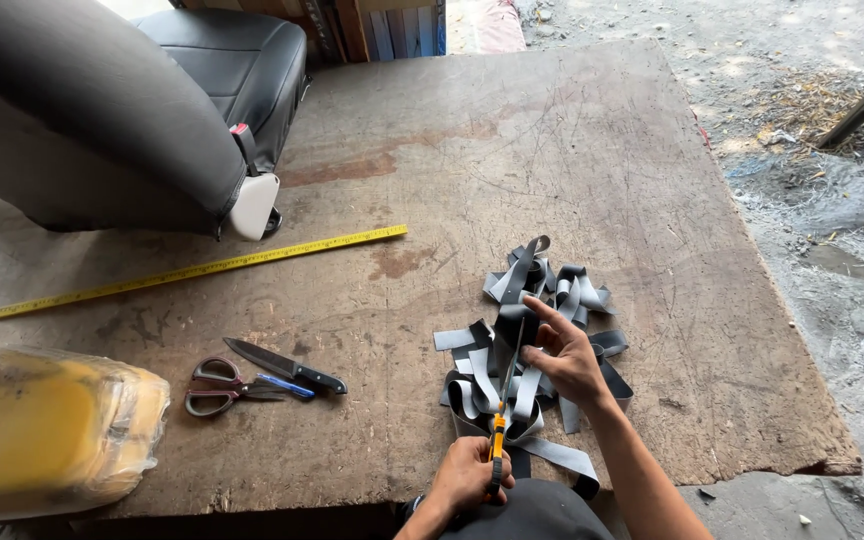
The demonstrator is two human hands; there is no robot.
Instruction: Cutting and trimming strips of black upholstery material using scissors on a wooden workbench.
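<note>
Left hand [467,475] clenched in a fist at the bench's near edge; right hand [564,352] farther in, forearm extended, index finger straight, remaining fingers [542,345] curled.

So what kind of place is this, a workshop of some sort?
Probably an informal car-upholstery workshop, open to the outdoors: a black car seat sits on a worn wooden board laid on dirt ground, with a yellow measuring tape, scissors and grey strap offcuts.

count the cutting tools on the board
3: scissors and a knife lie side by side left of the strap pile; a box cutter is in the left hand. More may hide under the straps.
</note>
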